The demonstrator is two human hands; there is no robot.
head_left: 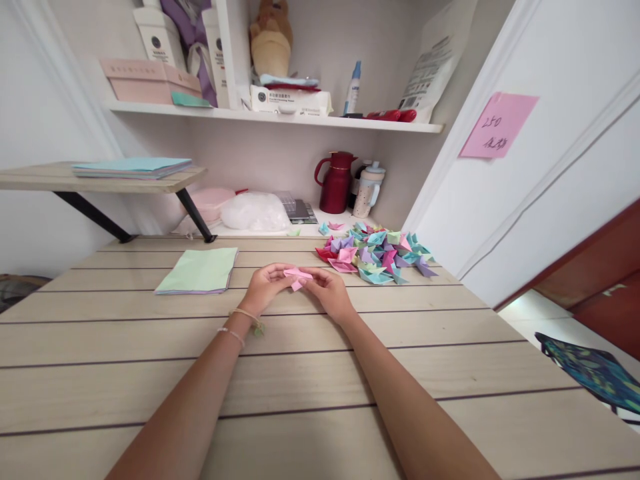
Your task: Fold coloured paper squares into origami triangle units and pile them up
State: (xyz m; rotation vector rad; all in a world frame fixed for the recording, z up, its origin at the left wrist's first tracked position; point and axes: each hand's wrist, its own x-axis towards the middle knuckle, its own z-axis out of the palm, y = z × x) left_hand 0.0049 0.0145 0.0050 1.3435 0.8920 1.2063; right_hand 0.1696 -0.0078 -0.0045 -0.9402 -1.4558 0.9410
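A small piece of folded pink paper [297, 274] is held just above the slatted table, between both hands. My left hand [269, 287], with two bracelets at the wrist, pinches its left side. From the other side my right hand [327, 291] grips it with thumb and fingers. To the left lies a stack of square paper sheets [197, 271], pale green on top. A heap of folded paper boats [377, 253] in pink, blue, green, purple and red sits beyond my right hand.
Behind the table, a red jug [337, 183] and a speckled bottle [369, 191] stand beside a bunched clear plastic bag [256, 212]. A raised wooden stand [40, 177] at left carries blue paper [133, 167]. A shelf [280, 120] spans above. A pink note [499, 125] hangs at right.
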